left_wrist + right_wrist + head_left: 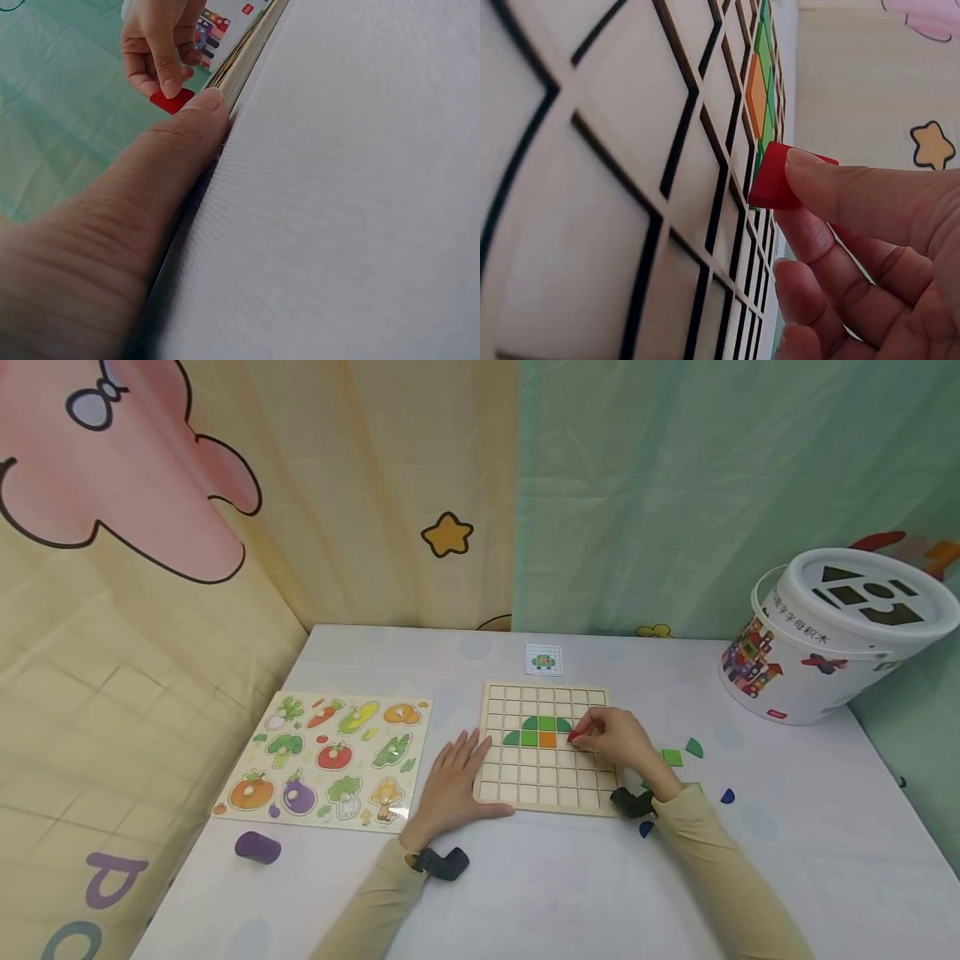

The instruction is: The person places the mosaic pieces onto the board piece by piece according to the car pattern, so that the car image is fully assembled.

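While the table (787, 827) is carrying a veg puzzle (326, 760) on the left and a lidded bucket (832, 643) at the far right, the grid board (517, 777) is lying between the two hands, with a small card (543, 659) just beyond its far edge. Green tiles (542, 724) and an orange tile (548, 739) are sitting in the board's middle cells as a small dome. Lying flat with fingers straight, the left hand (452, 781) is resting on the table against the board's left edge, its thumb (199, 120) touching the rim. Over the board's right half, the right hand (615, 737) is pinching a red tile (774, 177) between thumb and forefinger (855, 187), fingers curled round it. That tile is hanging just right of the orange one, apparently above the next cell along the same row, so it is lying at the fingertips, on their board side, and the right hand is much the nearer. It is tilting on edge, its free corner pointing down toward the grid; I cannot tell a long axis, as it looks roughly square. Loose pieces (678, 753) are lying on the table beyond the right wrist.
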`<action>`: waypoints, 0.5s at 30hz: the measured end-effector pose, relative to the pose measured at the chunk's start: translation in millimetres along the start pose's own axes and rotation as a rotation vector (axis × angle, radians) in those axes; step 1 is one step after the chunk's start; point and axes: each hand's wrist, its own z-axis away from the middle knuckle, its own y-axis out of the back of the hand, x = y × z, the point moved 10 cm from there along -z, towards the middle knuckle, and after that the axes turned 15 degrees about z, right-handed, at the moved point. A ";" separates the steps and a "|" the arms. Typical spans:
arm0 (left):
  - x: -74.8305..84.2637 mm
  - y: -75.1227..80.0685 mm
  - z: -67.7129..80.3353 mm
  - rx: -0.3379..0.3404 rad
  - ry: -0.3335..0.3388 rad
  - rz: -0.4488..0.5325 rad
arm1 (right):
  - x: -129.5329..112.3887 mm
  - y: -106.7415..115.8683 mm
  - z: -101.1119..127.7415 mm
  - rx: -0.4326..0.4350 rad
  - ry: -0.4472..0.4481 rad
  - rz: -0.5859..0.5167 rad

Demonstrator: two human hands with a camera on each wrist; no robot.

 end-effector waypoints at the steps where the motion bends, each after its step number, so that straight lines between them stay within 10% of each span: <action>1: 0.0 0.0 -0.1 0.000 0.000 -0.001 | -1.9 -2.5 -0.4 -0.005 0.003 -0.004; 15: 0.8 0.1 -0.4 -0.001 -0.003 -0.008 | -9.2 -15.5 -3.9 -0.029 -0.044 0.038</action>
